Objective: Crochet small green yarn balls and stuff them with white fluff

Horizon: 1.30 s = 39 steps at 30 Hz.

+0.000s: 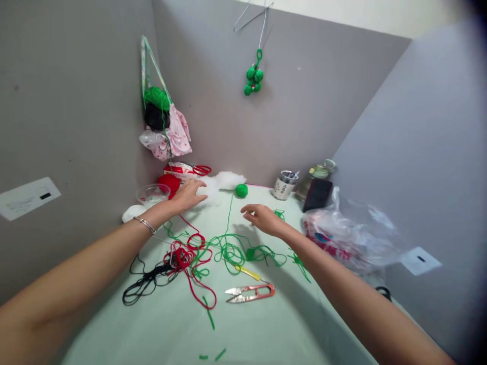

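Note:
My left hand reaches over the white stuffing at the back of the table, fingers apart. I cannot tell whether it touches the stuffing. Above the tabletop hovers my right hand, its fingers loosely bent and nothing visible in them. Between and beyond the hands sits a small green crocheted ball. A strand of green yarn runs down to a loose tangle. Red yarn and black yarn lie tangled to the left. In front are orange-handled thread snips and a yellow-handled crochet hook.
A clear plastic bowl and a red yarn ball stand back left. A tin, a phone and a plastic bag line the right. A bag with yarn and a green ornament hang on the walls.

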Each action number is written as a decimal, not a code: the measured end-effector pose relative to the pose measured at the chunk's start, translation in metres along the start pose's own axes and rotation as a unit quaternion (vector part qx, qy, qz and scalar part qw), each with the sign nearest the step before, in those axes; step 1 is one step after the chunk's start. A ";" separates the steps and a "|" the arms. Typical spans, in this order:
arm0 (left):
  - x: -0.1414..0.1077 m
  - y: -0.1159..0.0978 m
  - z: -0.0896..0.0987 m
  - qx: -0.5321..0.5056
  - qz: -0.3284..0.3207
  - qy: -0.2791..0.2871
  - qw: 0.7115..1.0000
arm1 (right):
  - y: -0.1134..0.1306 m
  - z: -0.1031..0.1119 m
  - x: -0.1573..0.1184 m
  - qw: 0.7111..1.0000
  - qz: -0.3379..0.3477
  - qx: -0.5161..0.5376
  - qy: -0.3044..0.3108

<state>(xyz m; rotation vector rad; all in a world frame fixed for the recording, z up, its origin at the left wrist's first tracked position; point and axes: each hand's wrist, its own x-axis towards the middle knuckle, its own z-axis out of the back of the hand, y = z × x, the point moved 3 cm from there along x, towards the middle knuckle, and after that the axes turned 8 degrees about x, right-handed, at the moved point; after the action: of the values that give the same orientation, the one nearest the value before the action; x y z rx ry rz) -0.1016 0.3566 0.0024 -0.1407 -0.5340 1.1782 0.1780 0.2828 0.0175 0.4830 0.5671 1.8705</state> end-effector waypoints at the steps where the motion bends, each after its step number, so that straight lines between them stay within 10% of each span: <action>1: 0.008 0.001 -0.003 0.007 0.002 0.002 1.000 | 0.001 0.001 0.016 1.000 0.002 -0.017 -0.005; 9: 0.031 0.010 -0.050 0.037 -0.012 0.072 0.997 | -0.002 -0.003 0.148 0.985 0.019 -0.149 -0.090; 17: 0.048 0.032 -0.046 -0.003 -0.064 0.058 0.996 | -0.027 -0.032 0.223 0.977 0.011 -0.174 -0.126; 29: 0.091 0.021 -0.023 -0.221 0.035 -0.052 0.973 | -0.059 0.028 0.231 0.985 0.008 -0.034 -0.169; 39: 0.098 0.019 -0.017 -0.293 0.061 -0.032 0.954 | -0.009 0.030 0.204 0.969 0.155 0.179 -0.069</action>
<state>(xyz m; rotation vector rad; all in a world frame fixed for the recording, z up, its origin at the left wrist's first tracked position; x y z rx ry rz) -0.0828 0.4553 0.0118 -0.6527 -0.9347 1.1165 0.1310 0.4811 0.0497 0.9805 0.7731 2.0129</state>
